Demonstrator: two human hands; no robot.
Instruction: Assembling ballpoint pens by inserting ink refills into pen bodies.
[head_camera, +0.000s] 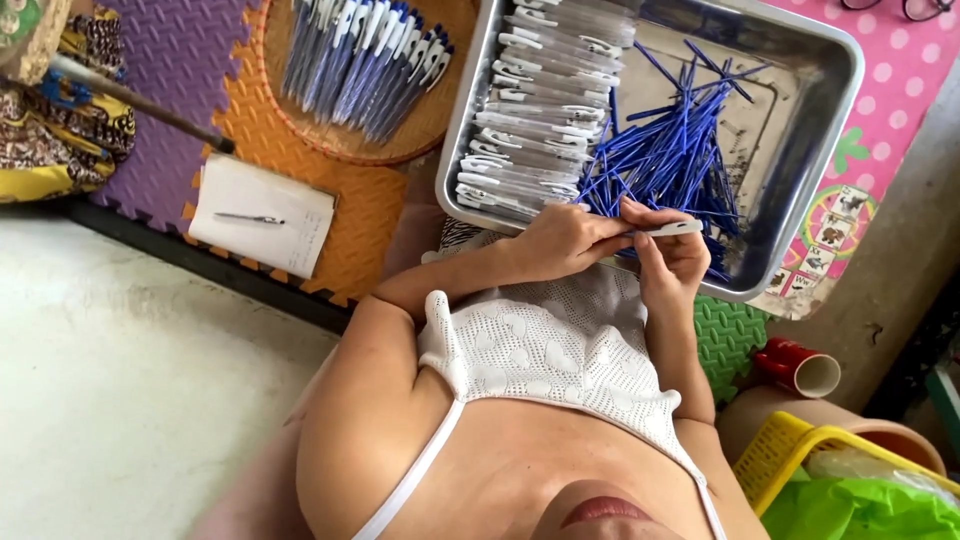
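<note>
A white notepad (262, 215) lies on the orange foam mat (350, 215), left of the metal tray (810, 150); it is a flat rectangle, tilted a little, with faint writing on its top sheet and a pen (248, 218) resting across it. At the right, a pink dotted play mat (890, 90) lies under the tray; near its lower edge it shows a round printed picture panel (838, 220) in yellow and green with small square pictures of animals, too small to make out further. No boxes, cartons or screens are in view.
</note>
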